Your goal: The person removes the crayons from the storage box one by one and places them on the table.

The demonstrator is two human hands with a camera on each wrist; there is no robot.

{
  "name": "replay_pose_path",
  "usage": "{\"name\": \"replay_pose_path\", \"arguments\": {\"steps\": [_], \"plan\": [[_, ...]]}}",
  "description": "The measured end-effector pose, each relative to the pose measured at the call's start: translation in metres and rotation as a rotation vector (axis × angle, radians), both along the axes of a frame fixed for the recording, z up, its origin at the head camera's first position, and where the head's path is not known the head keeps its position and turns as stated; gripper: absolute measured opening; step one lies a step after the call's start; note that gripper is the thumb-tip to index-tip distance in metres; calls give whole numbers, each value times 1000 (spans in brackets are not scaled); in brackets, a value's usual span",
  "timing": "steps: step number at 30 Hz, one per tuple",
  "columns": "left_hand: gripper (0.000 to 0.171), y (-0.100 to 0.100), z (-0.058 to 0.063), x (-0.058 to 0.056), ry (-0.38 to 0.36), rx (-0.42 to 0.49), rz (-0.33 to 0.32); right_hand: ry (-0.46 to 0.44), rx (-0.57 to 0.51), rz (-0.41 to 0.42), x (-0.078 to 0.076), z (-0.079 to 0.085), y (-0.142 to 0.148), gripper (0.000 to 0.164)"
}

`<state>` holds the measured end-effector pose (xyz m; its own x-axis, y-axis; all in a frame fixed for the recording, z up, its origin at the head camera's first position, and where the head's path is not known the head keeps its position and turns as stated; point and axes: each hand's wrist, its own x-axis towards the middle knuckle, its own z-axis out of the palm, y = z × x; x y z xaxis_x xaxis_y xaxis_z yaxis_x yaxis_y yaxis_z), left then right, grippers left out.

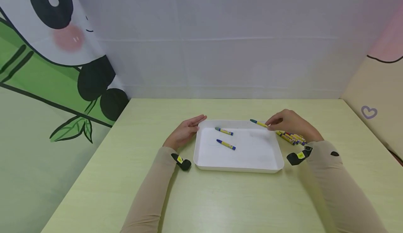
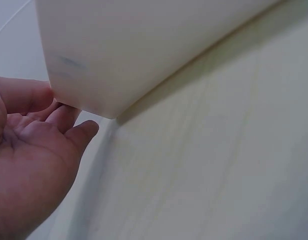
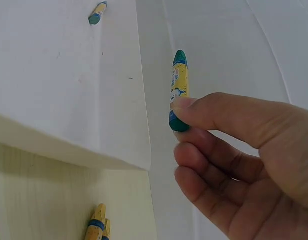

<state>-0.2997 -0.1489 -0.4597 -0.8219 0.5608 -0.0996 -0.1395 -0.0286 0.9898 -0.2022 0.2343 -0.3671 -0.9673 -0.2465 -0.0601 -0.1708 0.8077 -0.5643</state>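
My right hand pinches a green crayon with a yellow wrapper between thumb and fingers. Its tip points up in the right wrist view, and it hangs over the back right of a white tray. Two crayons lie apart in the tray: a green-tipped crayon toward the back and a blue crayon in front of it. My left hand rests against the tray's left back corner, its fingers stretched past the rim. In the left wrist view the thumb touches the tray's edge; some fingertips are hidden.
A pile of several yellow-wrapped crayons lies on the table just right of the tray, partly under my right hand and wrist. A white sheet stands behind the table, with a painted panel at the left.
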Motion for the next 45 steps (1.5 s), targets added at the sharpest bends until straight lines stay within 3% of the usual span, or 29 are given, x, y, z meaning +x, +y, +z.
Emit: {"name": "replay_pose_path", "arguments": {"steps": [13,31,38,45], "plan": [[58,0,2,3,3,-17,6,4,25,-36,16,2,24,28],[57,0,2,5,5,2,-5,-33,53,-88,30,-13,50,34],[58,-2,3,6,22,55,-38,-34,25,-63,34,-18,54,32],[58,-3,3,5,23,51,-34,-28,41,-77,37,-26,57,32]]}}
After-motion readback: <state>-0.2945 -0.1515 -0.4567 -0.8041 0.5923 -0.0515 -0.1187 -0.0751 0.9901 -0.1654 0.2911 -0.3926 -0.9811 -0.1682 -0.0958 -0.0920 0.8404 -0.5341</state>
